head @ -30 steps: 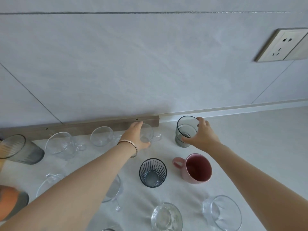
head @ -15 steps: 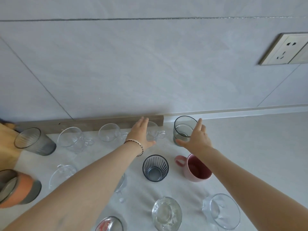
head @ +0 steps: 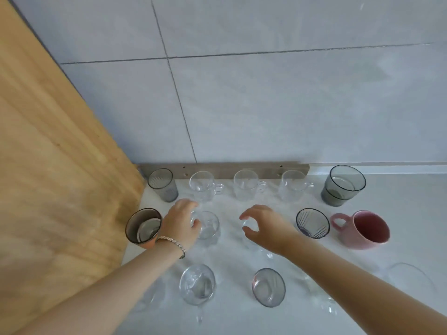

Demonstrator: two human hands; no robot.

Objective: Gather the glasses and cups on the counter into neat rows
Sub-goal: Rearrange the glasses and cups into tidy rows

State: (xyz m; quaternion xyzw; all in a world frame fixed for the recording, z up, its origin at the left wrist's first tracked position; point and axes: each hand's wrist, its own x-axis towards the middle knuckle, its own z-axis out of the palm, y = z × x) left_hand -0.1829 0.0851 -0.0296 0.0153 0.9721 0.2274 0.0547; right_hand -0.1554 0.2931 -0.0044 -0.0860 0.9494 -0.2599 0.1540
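Beside the wooden panel (head: pixel 48 165), an orange-bottomed cup (head: pixel 142 226) stands in the middle row on the counter (head: pixel 399 189); just right of it the left hand (head: pixel 180 223), a bracelet (head: pixel 173 243) at its wrist, curls thumb and fingers on the rim of a clear glass (head: pixel 209 226). Further right the right hand (head: pixel 268 228) hovers claw-shaped over a blurred clear mug (head: pixel 267 254), though whether it holds it cannot be told, and a blue ribbed glass (head: pixel 313 223) and a pink mug (head: pixel 362 229) follow. Behind, along the wall (head: pixel 290 105), stand a grey ribbed glass (head: pixel 162 184), three clear mugs (head: pixel 246 184) and a grey tumbler (head: pixel 343 184).
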